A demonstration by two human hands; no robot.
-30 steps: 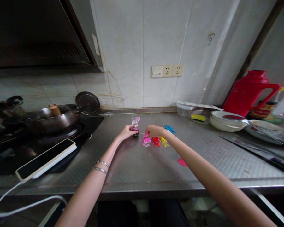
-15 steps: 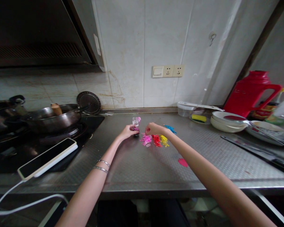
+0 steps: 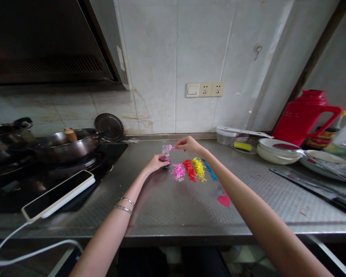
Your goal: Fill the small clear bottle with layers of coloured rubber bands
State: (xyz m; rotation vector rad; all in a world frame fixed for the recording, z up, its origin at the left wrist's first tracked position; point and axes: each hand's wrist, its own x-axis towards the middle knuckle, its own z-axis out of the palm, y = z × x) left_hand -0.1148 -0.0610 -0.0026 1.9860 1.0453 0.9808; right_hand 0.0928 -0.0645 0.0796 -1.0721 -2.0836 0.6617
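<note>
My left hand [image 3: 156, 163] is closed round the base of a small clear bottle [image 3: 165, 151] standing on the steel counter [image 3: 173, 207]; pink clips show inside it. My right hand [image 3: 188, 144] is pinched on a pink clip [image 3: 170, 147] right at the bottle's mouth. Just right of the bottle lie sorted heaps of small clips: pink [image 3: 178, 171], red [image 3: 189, 169], yellow [image 3: 199, 168] and blue [image 3: 211, 171], partly under my right forearm. A pink lid-like piece [image 3: 224, 200] lies nearer to me.
A phone [image 3: 57, 194] on a white cable rests at the hob's edge, with a wok [image 3: 63, 144] and pots behind it. At the right stand stacked bowls [image 3: 276, 148], a clear tub [image 3: 226, 135], a red thermos jug [image 3: 304, 115] and a long knife [image 3: 314, 184].
My right hand rose from the pink heap to the bottle's mouth with a pink clip. The left hand stayed on the bottle. The coloured heaps now show more fully.
</note>
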